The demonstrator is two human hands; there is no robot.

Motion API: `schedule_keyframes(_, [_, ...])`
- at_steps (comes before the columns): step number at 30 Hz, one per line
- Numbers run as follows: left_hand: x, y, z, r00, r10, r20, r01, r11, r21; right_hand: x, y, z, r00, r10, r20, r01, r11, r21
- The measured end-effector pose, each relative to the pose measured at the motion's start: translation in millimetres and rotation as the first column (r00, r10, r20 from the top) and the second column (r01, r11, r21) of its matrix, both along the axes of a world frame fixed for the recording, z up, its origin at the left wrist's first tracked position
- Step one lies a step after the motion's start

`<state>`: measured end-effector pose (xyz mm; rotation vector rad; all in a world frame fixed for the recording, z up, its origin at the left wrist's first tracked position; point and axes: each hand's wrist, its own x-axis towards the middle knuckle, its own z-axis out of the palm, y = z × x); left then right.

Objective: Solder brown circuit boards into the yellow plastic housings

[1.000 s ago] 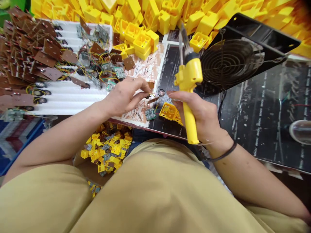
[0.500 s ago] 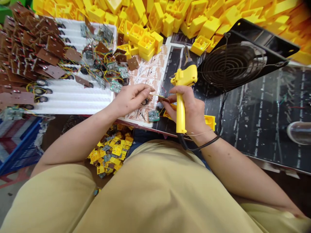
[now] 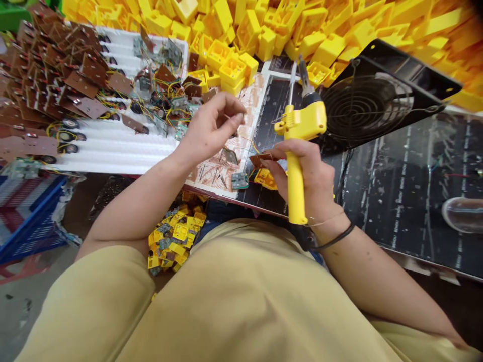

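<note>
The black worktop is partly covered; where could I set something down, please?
The black worktop looks largely bare between fan, right hand and transparent object. Crowded: yellow frame and green board beside that hand; yellow housings along the back.

grey floor (image 3: pixel 49 291) at lower left, some dark bits (image 3: pixel 27 305) on it | black tabletop (image 3: pixel 415 201), kinda beat up, pale sheen

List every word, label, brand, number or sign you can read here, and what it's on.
"BENDU", repeated in rows on the black work surface; the fourth letter is unsure.
Too small or blurred to read: print on the patterned sheet and on the dark panel behind it.
</note>
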<state>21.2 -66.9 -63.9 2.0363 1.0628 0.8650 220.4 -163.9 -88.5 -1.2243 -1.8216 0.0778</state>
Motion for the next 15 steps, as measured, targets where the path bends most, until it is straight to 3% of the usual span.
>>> schedule_keyframes(3, [1, 5, -14.3, 0.991, -0.107, 0.078, 0.12, 0.976, -0.181, 1, -4, 6.3, 0.998, -0.015, -0.067, 0.014, 1.0, -0.006])
schedule_keyframes(6, [-1, -1, -16.0, 0.979, -0.202, 0.022, 0.201, 0.944, -0.263, 4, -6, 8.2, 0.997, -0.043, -0.057, 0.043, 0.999, -0.009])
schedule_keyframes(9, [-5, -9, -7.4, 0.947, -0.31, -0.08, 0.286, 0.931, -0.227, 5, -7, 6.2, 0.997, -0.063, -0.035, 0.061, 0.997, -0.04])
schedule_keyframes(12, [-3, -13, -0.1, 0.924, -0.372, -0.089, 0.365, 0.927, -0.083, 3, -7, 2.7, 0.998, -0.04, -0.053, 0.04, 0.999, -0.005])
schedule_keyframes(15, [8, -18, 0.4, 0.945, -0.326, -0.005, 0.325, 0.943, -0.066, -2, -6, -1.1, 0.995, -0.003, -0.103, 0.006, 1.0, 0.026])
